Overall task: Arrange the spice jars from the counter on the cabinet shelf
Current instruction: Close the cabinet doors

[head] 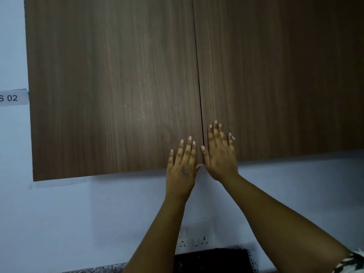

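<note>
At six o'clock on the cupboard (118, 85), the left hand (182, 166) and right hand (220, 152) lie flat, fingers spread, holding nothing, either side of the door seam. No jars show. The handleless doors look stiff; their bottom edges probably offer the only hold.
</note>
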`<state>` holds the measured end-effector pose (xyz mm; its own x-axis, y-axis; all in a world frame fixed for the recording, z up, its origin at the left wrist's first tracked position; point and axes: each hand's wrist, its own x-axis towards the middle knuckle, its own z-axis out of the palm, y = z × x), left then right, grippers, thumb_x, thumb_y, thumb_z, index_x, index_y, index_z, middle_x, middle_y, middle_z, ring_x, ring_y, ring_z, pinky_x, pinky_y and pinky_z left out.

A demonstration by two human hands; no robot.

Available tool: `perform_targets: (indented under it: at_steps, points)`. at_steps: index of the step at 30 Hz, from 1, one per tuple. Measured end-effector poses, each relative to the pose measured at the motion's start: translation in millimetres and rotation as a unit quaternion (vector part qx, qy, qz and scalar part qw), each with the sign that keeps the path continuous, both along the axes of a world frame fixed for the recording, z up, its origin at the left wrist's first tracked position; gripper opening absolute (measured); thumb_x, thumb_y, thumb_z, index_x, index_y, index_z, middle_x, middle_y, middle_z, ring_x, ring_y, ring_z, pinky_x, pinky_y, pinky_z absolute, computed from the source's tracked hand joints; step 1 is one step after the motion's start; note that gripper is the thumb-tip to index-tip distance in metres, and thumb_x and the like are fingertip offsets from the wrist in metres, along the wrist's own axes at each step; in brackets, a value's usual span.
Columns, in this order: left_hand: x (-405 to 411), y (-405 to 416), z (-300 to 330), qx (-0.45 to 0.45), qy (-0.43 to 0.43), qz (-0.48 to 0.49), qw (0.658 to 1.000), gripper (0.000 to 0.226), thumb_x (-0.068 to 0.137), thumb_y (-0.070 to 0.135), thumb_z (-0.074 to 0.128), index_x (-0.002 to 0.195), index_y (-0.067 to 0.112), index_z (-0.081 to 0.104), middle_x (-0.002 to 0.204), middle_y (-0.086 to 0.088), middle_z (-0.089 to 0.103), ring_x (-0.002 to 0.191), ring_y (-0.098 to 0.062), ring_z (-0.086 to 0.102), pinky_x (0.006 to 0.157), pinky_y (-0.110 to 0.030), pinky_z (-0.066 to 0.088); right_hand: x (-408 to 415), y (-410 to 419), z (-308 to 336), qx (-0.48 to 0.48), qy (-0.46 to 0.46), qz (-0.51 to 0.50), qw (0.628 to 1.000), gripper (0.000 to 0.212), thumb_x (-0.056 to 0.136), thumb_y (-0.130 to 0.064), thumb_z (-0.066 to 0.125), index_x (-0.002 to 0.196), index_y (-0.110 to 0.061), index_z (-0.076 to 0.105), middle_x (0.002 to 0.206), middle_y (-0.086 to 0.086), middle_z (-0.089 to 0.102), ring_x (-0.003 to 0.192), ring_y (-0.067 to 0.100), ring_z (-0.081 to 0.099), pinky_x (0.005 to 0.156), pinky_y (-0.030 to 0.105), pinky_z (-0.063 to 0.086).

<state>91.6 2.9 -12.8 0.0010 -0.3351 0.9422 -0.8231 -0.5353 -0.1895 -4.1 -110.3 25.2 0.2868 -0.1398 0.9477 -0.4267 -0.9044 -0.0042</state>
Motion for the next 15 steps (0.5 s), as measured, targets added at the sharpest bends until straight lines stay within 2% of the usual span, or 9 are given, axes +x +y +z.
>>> perform_targets:
  at_steps: [4,10,15]
  points:
    - [2,-3,-1,-0.003,-0.019,0.011,1.0,0.058,0.103,0.042,0.03,0.154,0.014,0.022,0.162,-0.003,0.014,0.15,-0.022,0.007,0.121,-0.043,0.008,3,-3,1,-0.013,-0.011,-0.009,1.0,0.066,0.1,-0.042,0.019,0.154,-0.006,0.011,0.163,0.009,0.005,0.151,0.02,0.0,0.121,0.045,0.005]
    - [0,-2,-2,0.002,-0.023,0.015,1.0,0.056,0.104,0.04,0.032,0.153,0.015,0.024,0.162,-0.002,0.014,0.15,-0.023,0.007,0.121,-0.044,0.007,1,-3,1,-0.01,-0.001,0.001,1.0,0.07,0.099,-0.048,0.014,0.155,-0.007,0.007,0.163,0.008,-0.001,0.151,0.019,-0.004,0.121,0.044,0.0]
    - [-8,3,-2,0.026,0.015,0.009,1.0,0.056,0.104,0.035,0.032,0.154,0.014,0.018,0.163,-0.001,0.009,0.151,-0.022,0.001,0.122,-0.043,0.001,-3,10,-9,0.058,0.029,0.006,0.998,0.069,0.099,-0.049,0.008,0.153,-0.01,-0.009,0.16,0.006,-0.02,0.147,0.017,-0.021,0.119,0.041,-0.012]
